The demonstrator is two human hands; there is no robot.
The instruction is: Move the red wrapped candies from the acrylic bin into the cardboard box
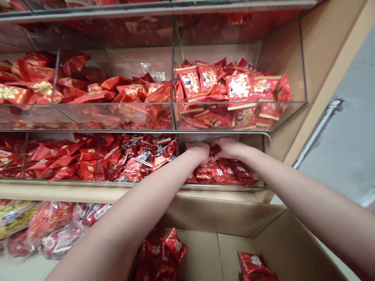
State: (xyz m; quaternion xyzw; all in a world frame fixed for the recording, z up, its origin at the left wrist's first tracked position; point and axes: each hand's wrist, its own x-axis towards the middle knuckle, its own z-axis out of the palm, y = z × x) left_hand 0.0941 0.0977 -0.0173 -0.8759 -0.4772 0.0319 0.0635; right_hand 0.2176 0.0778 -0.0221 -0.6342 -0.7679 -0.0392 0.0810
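My left hand (197,152) and my right hand (227,147) reach side by side into the right-hand compartment of a low transparent acrylic bin (223,185). Both rest on a pile of small red candy packets (221,172) printed with white flower shapes. The fingertips are hidden among the packets and behind the bin's front, so I cannot tell whether either hand grips one. Directly below, an open cardboard box (211,224) holds red packets in two groups (156,261) (254,268).
Next to the hands, another compartment holds red packets with photo labels (140,158). Above stand more acrylic bins of red packets (222,89). A tan wooden frame (317,73) runs along the right, with a grey wall (357,117) beyond. Bagged sweets (49,225) lie at lower left.
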